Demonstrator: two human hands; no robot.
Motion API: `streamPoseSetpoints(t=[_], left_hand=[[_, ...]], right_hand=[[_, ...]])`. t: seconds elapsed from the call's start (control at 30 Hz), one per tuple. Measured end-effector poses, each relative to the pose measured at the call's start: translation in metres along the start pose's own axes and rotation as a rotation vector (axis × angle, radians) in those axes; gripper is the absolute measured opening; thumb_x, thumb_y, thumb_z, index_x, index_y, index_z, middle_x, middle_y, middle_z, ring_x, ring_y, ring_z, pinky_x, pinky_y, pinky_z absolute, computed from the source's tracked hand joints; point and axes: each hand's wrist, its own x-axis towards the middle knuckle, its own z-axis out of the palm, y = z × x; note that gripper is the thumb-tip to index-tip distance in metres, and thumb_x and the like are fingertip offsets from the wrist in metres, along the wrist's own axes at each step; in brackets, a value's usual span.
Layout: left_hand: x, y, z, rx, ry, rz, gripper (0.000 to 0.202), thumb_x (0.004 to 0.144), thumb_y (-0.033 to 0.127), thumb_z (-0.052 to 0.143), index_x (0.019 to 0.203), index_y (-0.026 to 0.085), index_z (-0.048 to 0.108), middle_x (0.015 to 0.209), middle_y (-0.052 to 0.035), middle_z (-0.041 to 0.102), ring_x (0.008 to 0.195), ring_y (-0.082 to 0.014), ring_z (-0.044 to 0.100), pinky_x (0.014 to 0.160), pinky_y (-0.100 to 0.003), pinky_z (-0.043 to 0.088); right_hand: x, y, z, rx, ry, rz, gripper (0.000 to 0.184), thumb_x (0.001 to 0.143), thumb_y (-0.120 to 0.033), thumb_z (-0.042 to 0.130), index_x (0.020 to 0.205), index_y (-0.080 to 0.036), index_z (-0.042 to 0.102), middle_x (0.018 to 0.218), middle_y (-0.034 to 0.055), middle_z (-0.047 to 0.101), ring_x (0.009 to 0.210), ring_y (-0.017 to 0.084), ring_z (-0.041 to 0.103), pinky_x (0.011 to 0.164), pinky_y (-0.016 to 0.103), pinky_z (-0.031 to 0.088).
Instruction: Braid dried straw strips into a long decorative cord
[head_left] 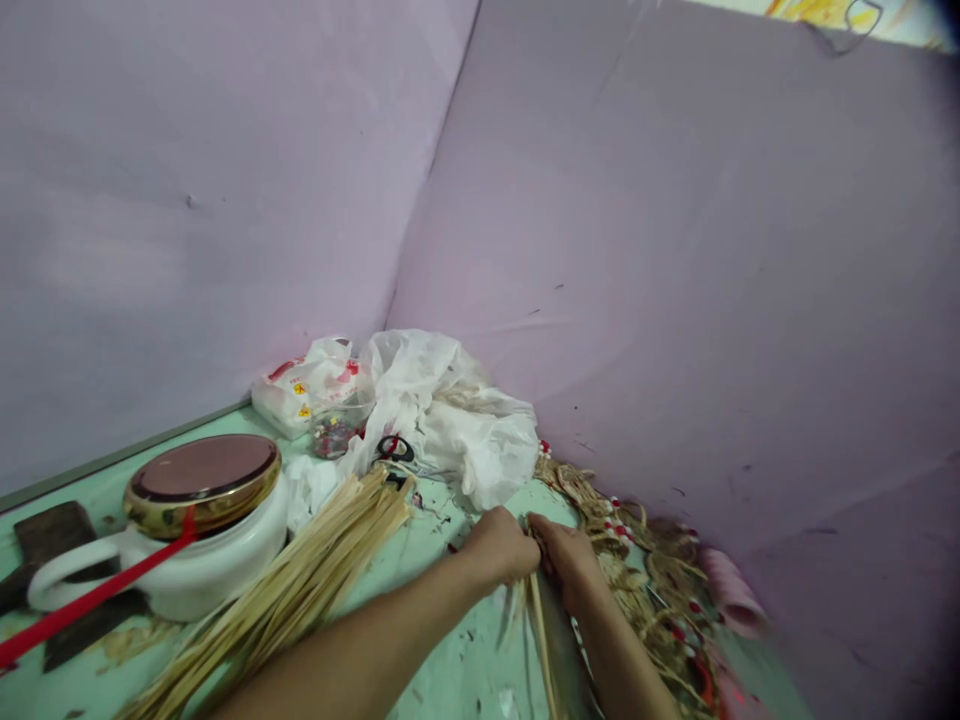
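My left hand is closed, its fingers wrapped round pale dried straw strips that hang down below it. Right beside it, my right hand is also closed, fingertips pinched on the upper part of the same strips. The two hands nearly touch over the green table. What exactly lies between the fingertips is hidden. Left of my left forearm lies a thick bundle of straw strips. Along the right side are heaped braided straw pieces with red and white beads.
Crumpled white plastic bags lie in the corner by the purple walls, near black-handled scissors and a printed bag. A white mug with a gold-rimmed lid and red ribbon stands left. A pink thread spool lies right.
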Motion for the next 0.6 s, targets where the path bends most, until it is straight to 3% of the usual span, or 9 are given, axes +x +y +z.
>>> streamPoseSetpoints(t=[0.1,0.3,0.47,0.6], left_hand=[[-0.002,0.001,-0.002,0.025,-0.004,0.013,0.018,0.051,0.021,0.056,0.066,0.013,0.06,0.059,-0.0072,0.058,0.057,-0.0169,0.053,0.042,-0.021,0.028],[-0.009,0.006,-0.006,0.091,0.021,0.032,0.015,0.054,0.022,0.052,0.063,0.013,0.06,0.064,-0.0078,0.06,0.063,-0.0183,0.055,0.043,-0.021,0.026],[-0.008,0.006,-0.004,0.079,0.02,0.013,0.016,0.054,0.019,0.051,0.066,0.013,0.061,0.067,-0.0079,0.061,0.065,-0.0185,0.055,0.045,-0.021,0.027],[0.0,0.004,-0.001,0.013,0.027,-0.02,0.016,0.054,0.021,0.054,0.066,0.013,0.061,0.064,-0.0073,0.061,0.065,-0.0177,0.055,0.046,-0.02,0.031]], right_hand=[[-0.004,0.002,0.0,0.068,-0.041,0.134,0.03,0.061,-0.044,0.054,0.048,-0.017,0.054,0.035,0.0,0.047,0.036,0.013,0.042,0.037,0.023,0.033],[0.002,0.001,0.0,0.013,0.047,0.1,0.026,0.06,-0.039,0.051,0.057,-0.015,0.061,0.053,0.0038,0.061,0.053,0.016,0.055,0.048,0.023,0.04],[-0.004,-0.021,-0.001,-0.258,0.163,0.067,0.028,0.06,-0.039,0.05,0.062,-0.017,0.066,0.058,0.007,0.065,0.057,0.02,0.057,0.05,0.025,0.039],[-0.011,-0.032,0.002,-0.294,0.206,0.045,0.029,0.062,-0.039,0.048,0.067,-0.018,0.067,0.061,0.0078,0.066,0.057,0.021,0.058,0.049,0.026,0.038]])
